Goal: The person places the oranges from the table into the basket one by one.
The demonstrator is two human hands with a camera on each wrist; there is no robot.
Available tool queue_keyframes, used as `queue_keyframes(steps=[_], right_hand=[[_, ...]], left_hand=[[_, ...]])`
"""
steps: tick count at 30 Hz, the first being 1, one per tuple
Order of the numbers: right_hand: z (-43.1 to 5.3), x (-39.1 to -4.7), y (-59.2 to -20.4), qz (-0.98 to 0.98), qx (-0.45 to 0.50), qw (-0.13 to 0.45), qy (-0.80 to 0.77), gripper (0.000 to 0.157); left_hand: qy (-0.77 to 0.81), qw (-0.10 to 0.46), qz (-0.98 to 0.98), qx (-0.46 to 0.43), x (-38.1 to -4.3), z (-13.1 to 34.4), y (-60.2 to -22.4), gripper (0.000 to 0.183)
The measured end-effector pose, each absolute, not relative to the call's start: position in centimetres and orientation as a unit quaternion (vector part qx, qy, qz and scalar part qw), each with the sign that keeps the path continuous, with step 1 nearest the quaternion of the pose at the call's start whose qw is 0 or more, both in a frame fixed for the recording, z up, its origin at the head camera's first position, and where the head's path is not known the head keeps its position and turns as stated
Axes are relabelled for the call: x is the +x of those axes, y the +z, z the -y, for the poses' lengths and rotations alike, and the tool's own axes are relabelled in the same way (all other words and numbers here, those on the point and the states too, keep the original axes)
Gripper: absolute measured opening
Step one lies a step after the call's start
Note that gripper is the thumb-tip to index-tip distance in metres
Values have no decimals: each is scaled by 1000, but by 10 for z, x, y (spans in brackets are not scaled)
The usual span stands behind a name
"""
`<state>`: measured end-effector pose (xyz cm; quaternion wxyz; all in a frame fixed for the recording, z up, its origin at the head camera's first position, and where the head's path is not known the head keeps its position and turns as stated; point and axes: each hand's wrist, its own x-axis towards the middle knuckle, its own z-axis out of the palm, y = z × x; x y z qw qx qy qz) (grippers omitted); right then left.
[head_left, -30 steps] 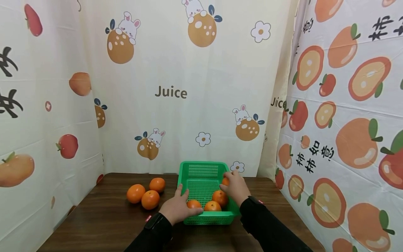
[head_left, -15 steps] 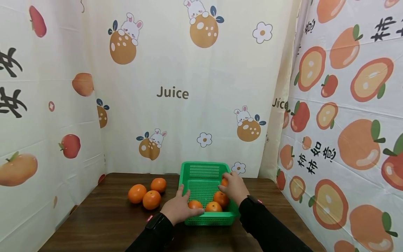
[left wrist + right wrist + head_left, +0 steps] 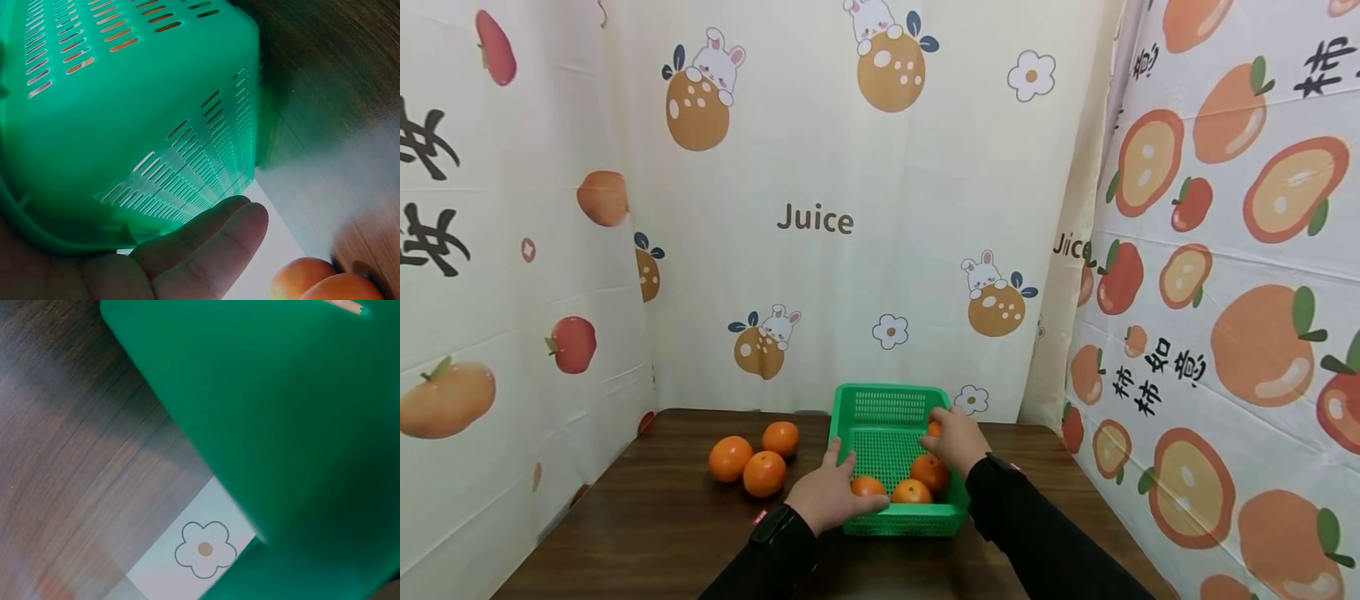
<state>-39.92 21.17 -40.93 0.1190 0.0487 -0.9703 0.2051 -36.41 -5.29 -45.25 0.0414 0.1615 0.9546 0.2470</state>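
Observation:
A green plastic basket (image 3: 906, 523) with slotted walls stands on the table, three oranges (image 3: 929, 473) lying in its near part. My right hand (image 3: 958, 437) reaches over the basket's right side, its fingers curled round another orange (image 3: 934, 428), mostly covered by the hand. At the near left corner, my left hand (image 3: 827, 496) rests on the rim with fingers spread. The left wrist view shows the fingers (image 3: 212, 250) extended along the basket's outer wall (image 3: 144, 100). Only the basket's green side (image 3: 262, 425) fills the right wrist view; hand and orange are out of sight there.
Three more oranges (image 3: 764, 474) sit grouped on the dark wooden table (image 3: 647, 517), left of the basket. Behind the table hangs a cream curtain (image 3: 820, 275) with rabbit and fruit prints. Fruit-printed sheets (image 3: 1195, 350) close off both sides.
The head view has drifted slightly, so the scene sits a little farther right. Both hands keep their places at the basket, and the oranges have not moved.

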Motion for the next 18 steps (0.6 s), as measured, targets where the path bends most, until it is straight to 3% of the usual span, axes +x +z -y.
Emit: queue_keyframes(steps=[10,18], right_hand=[[-208,-406,-410,979,51,91,175,39],[-214,-419,-402,975,86,49,199,32]], left_hand=[[254,50,-952,162,-365,52,-458,111],[240,52,-955,165,-370,55,-457,114]])
